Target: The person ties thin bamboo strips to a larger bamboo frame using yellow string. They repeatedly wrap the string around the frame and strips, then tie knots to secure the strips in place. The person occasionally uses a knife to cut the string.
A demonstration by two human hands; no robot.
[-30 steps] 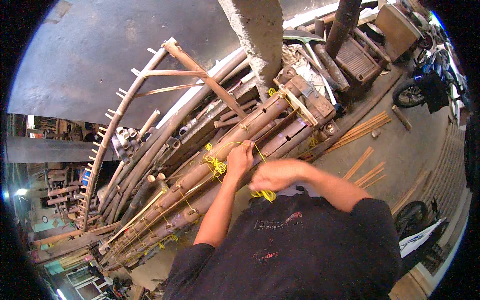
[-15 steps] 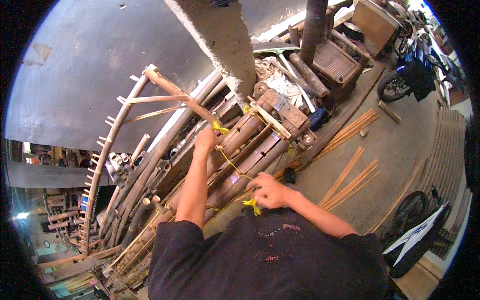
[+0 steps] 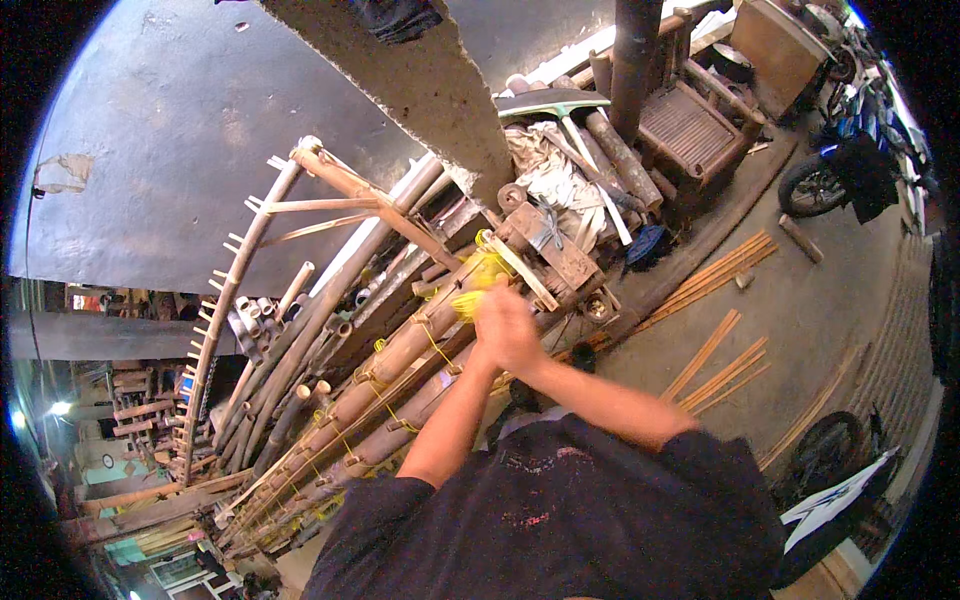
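Note:
My left hand (image 3: 487, 325) and my right hand (image 3: 520, 335) meet over the upper part of a long bamboo frame. Motion smears both, and their fingers cannot be made out. A blurred clump of yellow twine (image 3: 468, 303) shows right against the hands on their far left side. Two thick bamboo poles (image 3: 385, 366) run side by side from lower left up to the hands. Yellow twine (image 3: 437, 345) crosses between these poles, and more loops go round them farther down. At the upper end lies a wooden block (image 3: 552, 248) with a pale slat (image 3: 522, 272) beside it.
A bamboo rack with pegs (image 3: 235, 265) stands at left, near stacked bamboo poles (image 3: 285, 385). A concrete pillar (image 3: 430, 95) rises beyond the frame. Thin bamboo strips (image 3: 712, 350) lie on the floor at right. Farther off are a wooden chair (image 3: 690, 130) and a motorcycle wheel (image 3: 810, 185).
My hands were apart, the left at the far pole and the right near my chest with yellow twine. Now they are together at the upper end of the poles. The view has shifted slightly.

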